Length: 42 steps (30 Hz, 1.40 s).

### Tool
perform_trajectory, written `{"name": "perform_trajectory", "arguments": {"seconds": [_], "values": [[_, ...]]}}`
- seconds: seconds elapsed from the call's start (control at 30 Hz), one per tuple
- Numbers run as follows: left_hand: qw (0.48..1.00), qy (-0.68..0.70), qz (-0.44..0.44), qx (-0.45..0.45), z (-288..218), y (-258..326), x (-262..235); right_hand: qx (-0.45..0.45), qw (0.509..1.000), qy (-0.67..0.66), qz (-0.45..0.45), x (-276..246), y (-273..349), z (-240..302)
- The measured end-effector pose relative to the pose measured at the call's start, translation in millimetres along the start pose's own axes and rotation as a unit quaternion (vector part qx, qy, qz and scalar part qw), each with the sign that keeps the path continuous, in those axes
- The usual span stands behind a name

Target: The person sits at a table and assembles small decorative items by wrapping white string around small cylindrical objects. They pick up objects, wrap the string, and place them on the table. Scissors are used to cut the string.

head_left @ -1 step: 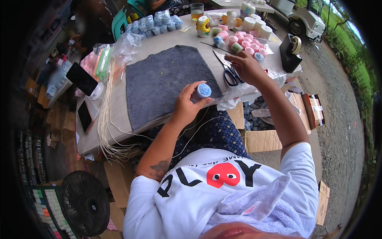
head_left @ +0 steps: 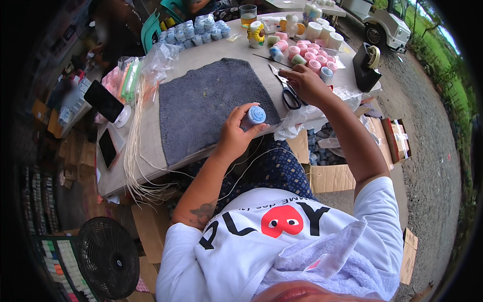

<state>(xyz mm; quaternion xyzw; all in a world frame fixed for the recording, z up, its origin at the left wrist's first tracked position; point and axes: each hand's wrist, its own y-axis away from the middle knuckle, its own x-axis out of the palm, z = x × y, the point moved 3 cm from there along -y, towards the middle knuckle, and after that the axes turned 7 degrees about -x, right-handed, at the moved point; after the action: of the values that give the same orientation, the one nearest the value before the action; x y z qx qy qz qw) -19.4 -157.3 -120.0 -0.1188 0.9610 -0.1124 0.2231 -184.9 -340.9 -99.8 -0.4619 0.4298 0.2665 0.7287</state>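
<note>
My left hand (head_left: pixel 238 126) is wrapped round a small blue candle (head_left: pixel 256 115) with a swirled top, held at the near right edge of a dark grey towel (head_left: pixel 211 95). My right hand (head_left: pixel 308 84) hovers over or rests on a pair of scissors (head_left: pixel 290 95) with dark handles; its index finger stretches left and its thumb stands apart. Whether it touches the scissors I cannot tell. A thin dark rod (head_left: pixel 274 60) lies just beyond that hand. Behind it stand several pink candles (head_left: pixel 314 54), with a few blue and green ones among them.
A black tape dispenser (head_left: pixel 366 68) stands at the right table edge. White strings (head_left: pixel 133 146) hang over the left side, near a phone (head_left: pixel 107 147). Wrapped blue candles (head_left: pixel 193 34) and a glass (head_left: pixel 248 16) sit at the back. Clear plastic (head_left: pixel 297 121) covers the near edge.
My right hand has shifted slightly left over the scissors. The blue candle in my left hand has barely moved.
</note>
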Motion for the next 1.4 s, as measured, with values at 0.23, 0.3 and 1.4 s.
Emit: {"name": "perform_trajectory", "arguments": {"seconds": [0.23, 0.3, 1.4], "values": [[0.997, 0.035, -0.068, 0.01, 18, -4, -18, -0.013, 0.988, 0.111, -0.104, 7, -26, 9], [0.995, 0.055, -0.077, -0.03, 21, -4, -31, -0.009, 0.986, 0.042, -0.161, -15, 2, 29], [0.93, -0.026, 0.354, -0.091, -38, -55, 174, 0.24, 0.854, -0.344, -0.308, -137, 279, -21]]}}
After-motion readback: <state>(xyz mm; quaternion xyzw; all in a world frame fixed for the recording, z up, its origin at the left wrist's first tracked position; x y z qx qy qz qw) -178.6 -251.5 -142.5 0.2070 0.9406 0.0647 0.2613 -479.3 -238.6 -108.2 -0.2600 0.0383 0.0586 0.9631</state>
